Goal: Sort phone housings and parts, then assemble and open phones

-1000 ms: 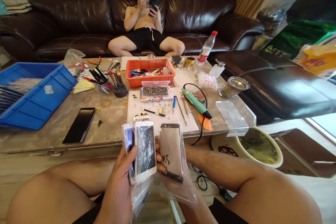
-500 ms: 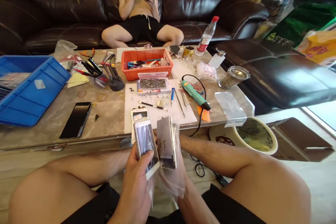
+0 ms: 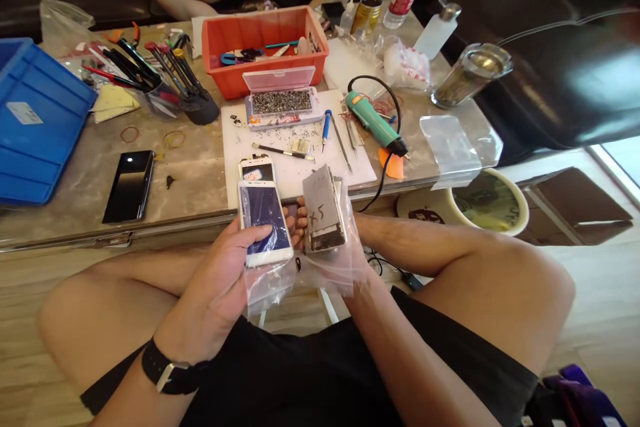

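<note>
My left hand (image 3: 233, 247) is closed round a white smartphone (image 3: 265, 220), its thumb lying on the dark screen. A clear plastic bag (image 3: 270, 287) hangs below that phone. Just behind its top edge shows another white phone (image 3: 257, 172) with a label on its screen; whether it is held or lies on the white mat (image 3: 295, 177) I cannot tell. My right hand (image 3: 345, 267) grips a stack of phone parts (image 3: 325, 210) in a clear bag, fingers curled round the left side. On top is a grey panel with handwritten marks.
On the table stand a blue bin (image 3: 45, 127), an orange basket (image 3: 265, 47), a screw box (image 3: 283, 103) and a tool holder (image 3: 197, 103). A green electric screwdriver (image 3: 375, 121) with a cord lies right. A black phone (image 3: 129, 187) lies left. Below stands a bucket (image 3: 520, 207).
My view has tipped downward. My hands have drawn apart a little, and the white phone has turned more upright, its screen facing me. Both hands keep their hold.
</note>
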A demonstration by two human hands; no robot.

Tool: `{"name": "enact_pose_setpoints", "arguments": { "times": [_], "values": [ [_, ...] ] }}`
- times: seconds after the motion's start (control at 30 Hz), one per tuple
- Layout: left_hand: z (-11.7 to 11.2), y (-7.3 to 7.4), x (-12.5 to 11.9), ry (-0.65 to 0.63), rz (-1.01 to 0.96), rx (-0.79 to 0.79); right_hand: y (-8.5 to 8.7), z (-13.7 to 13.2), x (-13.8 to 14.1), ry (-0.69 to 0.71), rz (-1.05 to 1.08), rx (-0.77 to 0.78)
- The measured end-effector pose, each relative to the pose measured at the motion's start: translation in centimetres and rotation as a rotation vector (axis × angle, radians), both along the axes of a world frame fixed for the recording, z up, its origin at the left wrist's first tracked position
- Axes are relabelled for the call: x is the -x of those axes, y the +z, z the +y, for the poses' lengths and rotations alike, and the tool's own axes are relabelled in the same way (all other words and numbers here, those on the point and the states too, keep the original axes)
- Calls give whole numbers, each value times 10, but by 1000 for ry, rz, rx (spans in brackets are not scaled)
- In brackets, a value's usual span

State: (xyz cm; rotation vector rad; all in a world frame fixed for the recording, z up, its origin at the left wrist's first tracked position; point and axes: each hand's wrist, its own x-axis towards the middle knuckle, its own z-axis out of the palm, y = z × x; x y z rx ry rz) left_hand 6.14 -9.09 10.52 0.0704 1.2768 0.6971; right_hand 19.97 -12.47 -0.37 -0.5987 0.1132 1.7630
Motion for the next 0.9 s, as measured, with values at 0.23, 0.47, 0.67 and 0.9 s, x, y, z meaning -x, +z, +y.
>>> {"name": "enact_pose_setpoints", "arguments": {
  "times": [0.23,0.47,0.67,0.9],
  "values": [
    [5,7,12,-106,0,88,-6,-2,-24,51,89,22],
    [4,11,6,-26,-10,15,-17,-3,-26,97,106,26],
    [0,7,4,60,-29,-21,-13,-11,-22,8,117,46],
    [0,5,5,108,-13,-30,-22,-18,-20,-2,94,-29]
  ]
}}
